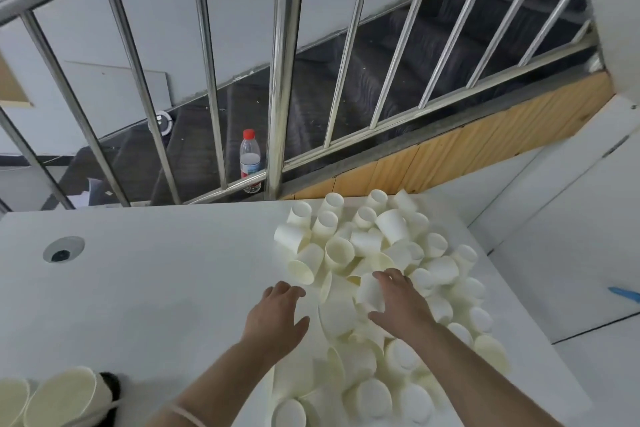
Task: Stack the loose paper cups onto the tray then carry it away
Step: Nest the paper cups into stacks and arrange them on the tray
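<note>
A big heap of loose cups [374, 253] covers the right side of the white table [156, 270], running from its far edge to the near one. The right hand [398, 302] is in the heap, fingers curled round one cup [370, 291]. The left hand [277, 315] hovers spread beside the heap's left edge, holding nothing. More cups [59, 395] sit at the near left corner. Beyond the far edge, a bottle [250, 158] stands behind the railing [284, 80].

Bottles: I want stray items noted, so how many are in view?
1. A red-capped plastic bottle stands upright behind the railing, beyond the table's far edge. Others may be hidden.
</note>
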